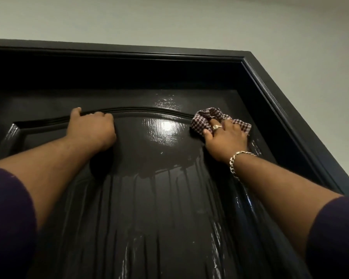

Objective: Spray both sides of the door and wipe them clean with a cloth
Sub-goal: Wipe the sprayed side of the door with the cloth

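A glossy dark brown door (153, 198) fills the view from below, wet with spray that runs down its raised panel in streaks. My right hand (224, 139) presses a red-and-white checked cloth (206, 117) against the upper right of the arched panel, fingers curled over the bunched fabric. My left hand (91, 127) rests on the door's upper left, fingers hooked over the curved moulding of the panel. No spray bottle is in view.
A dark door frame (270, 93) runs along the top and down the right side. A pale grey wall (169, 19) rises above and to the right of it. A lamp's reflection glares on the panel between my hands.
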